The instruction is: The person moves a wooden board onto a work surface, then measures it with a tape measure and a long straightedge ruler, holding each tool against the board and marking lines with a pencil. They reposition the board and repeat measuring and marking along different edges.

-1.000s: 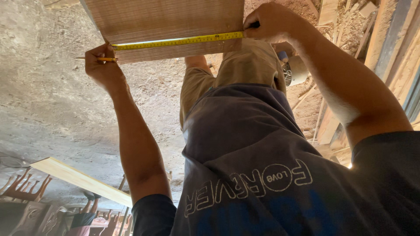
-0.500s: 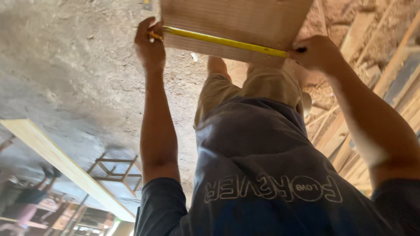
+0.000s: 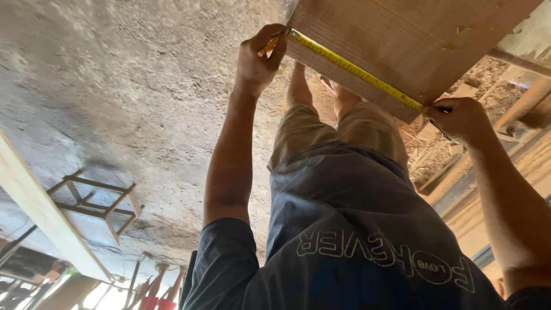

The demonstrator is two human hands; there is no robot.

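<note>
A brown wooden board (image 3: 413, 46) lies on the concrete floor beyond my knees. A yellow measuring tape (image 3: 356, 70) is stretched slantwise across it. My left hand (image 3: 257, 57) is closed around a yellow pencil (image 3: 268, 45) and rests at the tape's end on the board's left edge. At the board's near right edge, my right hand (image 3: 462, 117) grips the tape's other end against the wood. My dark shirt (image 3: 356, 241) and khaki trousers (image 3: 344, 126) fill the lower middle.
Rough grey concrete floor (image 3: 126, 92) spreads to the left. A long pale plank (image 3: 40, 212) and a small wooden frame stool (image 3: 97, 201) sit at lower left. Scrap timber and wood chips (image 3: 459, 149) crowd the right side.
The view has swung, so the board and both hands now sit further right and closer. The tape stays stretched across the board, and the pencil hand has moved up to its edge.
</note>
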